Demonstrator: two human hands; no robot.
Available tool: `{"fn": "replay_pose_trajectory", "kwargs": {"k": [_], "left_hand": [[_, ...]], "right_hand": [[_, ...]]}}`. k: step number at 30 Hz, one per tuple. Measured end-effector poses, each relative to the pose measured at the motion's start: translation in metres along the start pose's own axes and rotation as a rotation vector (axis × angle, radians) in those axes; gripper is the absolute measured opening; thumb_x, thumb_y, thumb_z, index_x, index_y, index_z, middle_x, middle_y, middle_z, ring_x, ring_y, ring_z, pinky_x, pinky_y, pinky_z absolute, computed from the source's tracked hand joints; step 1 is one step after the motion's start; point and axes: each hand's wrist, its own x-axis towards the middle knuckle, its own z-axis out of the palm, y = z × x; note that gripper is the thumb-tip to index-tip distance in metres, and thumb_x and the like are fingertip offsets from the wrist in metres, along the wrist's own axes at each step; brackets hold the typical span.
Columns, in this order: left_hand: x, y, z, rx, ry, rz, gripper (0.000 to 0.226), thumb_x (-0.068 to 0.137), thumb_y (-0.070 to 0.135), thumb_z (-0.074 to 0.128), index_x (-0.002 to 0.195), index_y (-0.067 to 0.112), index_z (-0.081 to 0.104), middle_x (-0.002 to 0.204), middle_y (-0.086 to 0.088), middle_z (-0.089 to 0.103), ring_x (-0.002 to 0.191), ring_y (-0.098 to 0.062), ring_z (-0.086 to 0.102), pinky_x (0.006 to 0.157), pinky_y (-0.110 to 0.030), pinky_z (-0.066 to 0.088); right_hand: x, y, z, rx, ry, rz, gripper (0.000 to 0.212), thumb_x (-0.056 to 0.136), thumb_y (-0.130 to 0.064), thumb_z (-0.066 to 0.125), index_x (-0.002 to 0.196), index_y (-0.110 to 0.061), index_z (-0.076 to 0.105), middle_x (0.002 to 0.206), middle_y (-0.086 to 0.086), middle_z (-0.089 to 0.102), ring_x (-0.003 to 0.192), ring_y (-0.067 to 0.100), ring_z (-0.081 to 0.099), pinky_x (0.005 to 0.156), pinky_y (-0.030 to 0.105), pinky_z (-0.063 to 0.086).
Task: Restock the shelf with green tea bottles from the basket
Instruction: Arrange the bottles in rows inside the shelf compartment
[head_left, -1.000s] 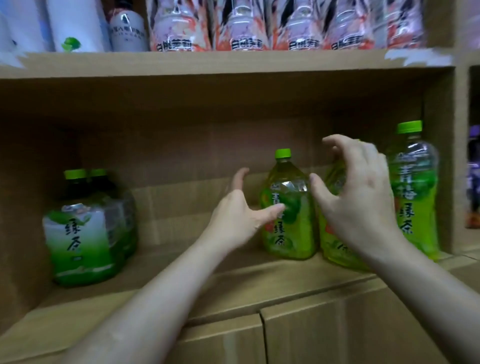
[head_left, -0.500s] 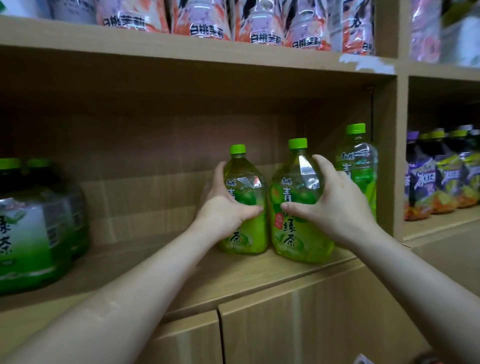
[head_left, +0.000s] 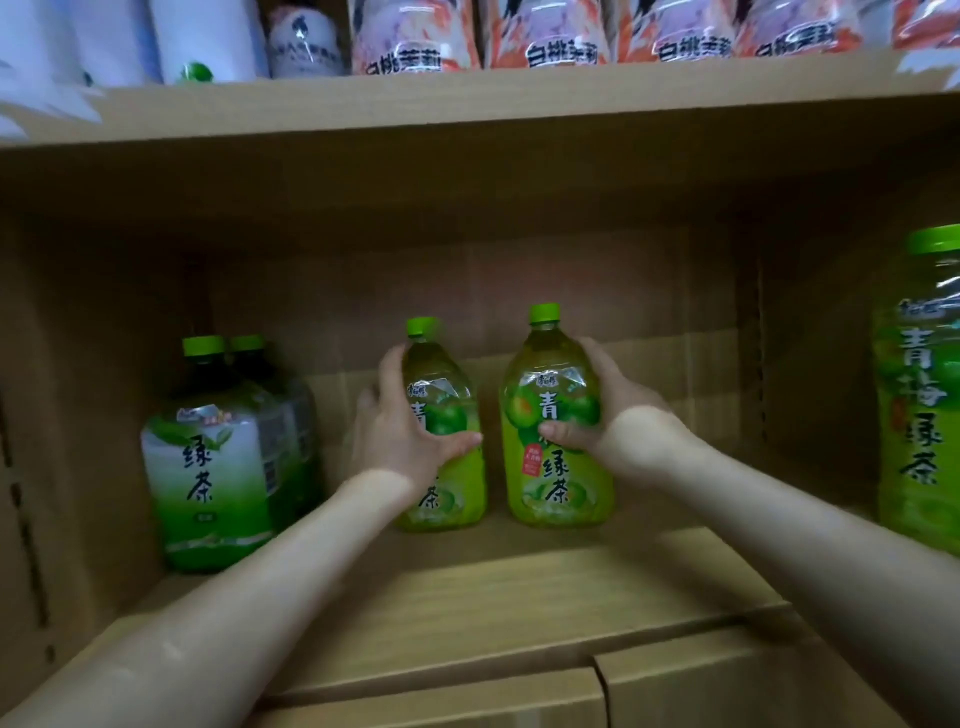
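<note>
Left hand (head_left: 402, 441) wrapped around left green tea bottle (head_left: 447, 467); right hand (head_left: 610, 421) wrapped around right green tea bottle (head_left: 553, 441). Both upright on wooden shelf (head_left: 493, 587), side by side, slightly apart. Darker tea bottles (head_left: 218, 467) at left; another green bottle (head_left: 919, 395) far right. Pink-labelled bottles (head_left: 561, 36) above.

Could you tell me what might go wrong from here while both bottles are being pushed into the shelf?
1. The left hand grips its green tea bottle from one side only, up on the body; pushed hard, it could tip.
2. The right hand holds the second green tea bottle close beside the first; they could knock together.
3. Sliding left, the first bottle may bump the darker green tea pack.
</note>
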Motion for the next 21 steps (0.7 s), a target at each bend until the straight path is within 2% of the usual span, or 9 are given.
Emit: {"fn": "replay_pose_trajectory", "kwargs": {"k": [3, 6, 10, 12, 15, 19, 21], "left_hand": [[0.006, -0.008, -0.003, 0.147, -0.015, 0.031, 0.102, 0.067, 0.056, 0.076, 0.141, 0.051, 0.006, 0.137, -0.015, 0.041, 0.109, -0.04, 0.058, 0.087, -0.045, 0.049], [0.014, -0.019, -0.003, 0.175, -0.07, 0.04, 0.09, 0.075, 0.058, 0.068, 0.141, 0.055, 0.007, 0.134, -0.016, 0.037, 0.105, -0.041, 0.059, 0.087, -0.044, 0.048], [0.022, -0.033, -0.005, 0.116, -0.176, 0.069, 0.102, 0.075, 0.042, 0.076, 0.141, 0.057, 0.0, 0.132, -0.016, 0.031, 0.113, -0.04, 0.054, 0.1, -0.043, 0.043], [0.025, -0.033, -0.007, 0.152, -0.193, 0.076, 0.109, 0.073, 0.036, 0.079, 0.141, 0.056, -0.002, 0.133, -0.015, 0.03, 0.11, -0.038, 0.056, 0.098, -0.041, 0.044], [0.027, -0.032, -0.003, 0.257, -0.144, 0.081, 0.109, 0.071, 0.041, 0.079, 0.143, 0.052, -0.002, 0.139, -0.019, 0.028, 0.106, -0.037, 0.058, 0.089, -0.041, 0.049], [0.031, -0.035, 0.002, 0.295, -0.127, 0.038, 0.108, 0.071, 0.044, 0.078, 0.144, 0.05, 0.0, 0.151, -0.022, 0.018, 0.118, -0.043, 0.052, 0.091, -0.046, 0.048], [0.031, -0.034, 0.002, 0.302, -0.13, 0.019, 0.107, 0.071, 0.044, 0.078, 0.145, 0.049, -0.001, 0.153, -0.021, 0.015, 0.127, -0.043, 0.043, 0.096, -0.048, 0.045]], "right_hand": [[0.016, -0.006, 0.031, 0.086, 0.011, 0.05, 0.094, 0.076, -0.038, 0.077, 0.148, -0.039, 0.017, 0.135, 0.013, 0.05, 0.123, 0.034, 0.052, 0.105, 0.038, 0.042], [0.028, -0.007, 0.054, 0.077, 0.043, 0.022, 0.09, 0.077, -0.035, 0.077, 0.148, -0.028, 0.021, 0.131, 0.007, 0.06, 0.122, 0.031, 0.055, 0.1, 0.036, 0.044], [0.04, -0.008, 0.053, 0.017, 0.052, 0.004, 0.079, 0.079, -0.03, 0.076, 0.144, -0.025, 0.031, 0.126, 0.002, 0.064, 0.118, 0.027, 0.058, 0.084, 0.022, 0.039], [0.044, -0.008, 0.056, 0.026, 0.056, 0.011, 0.081, 0.078, -0.028, 0.077, 0.144, -0.024, 0.03, 0.126, 0.004, 0.063, 0.118, 0.027, 0.057, 0.088, 0.024, 0.041], [0.047, -0.01, 0.07, 0.016, 0.08, 0.035, 0.083, 0.078, -0.025, 0.077, 0.143, -0.025, 0.025, 0.127, 0.014, 0.057, 0.117, 0.034, 0.055, 0.095, 0.035, 0.044], [0.045, -0.005, 0.074, 0.035, 0.017, 0.07, 0.085, 0.077, -0.019, 0.074, 0.145, -0.021, 0.022, 0.125, 0.014, 0.057, 0.115, 0.033, 0.056, 0.093, 0.033, 0.044], [0.039, 0.0, 0.069, 0.128, -0.067, 0.106, 0.089, 0.077, -0.017, 0.074, 0.147, -0.02, 0.019, 0.128, 0.011, 0.059, 0.118, 0.03, 0.056, 0.098, 0.033, 0.045]]}}
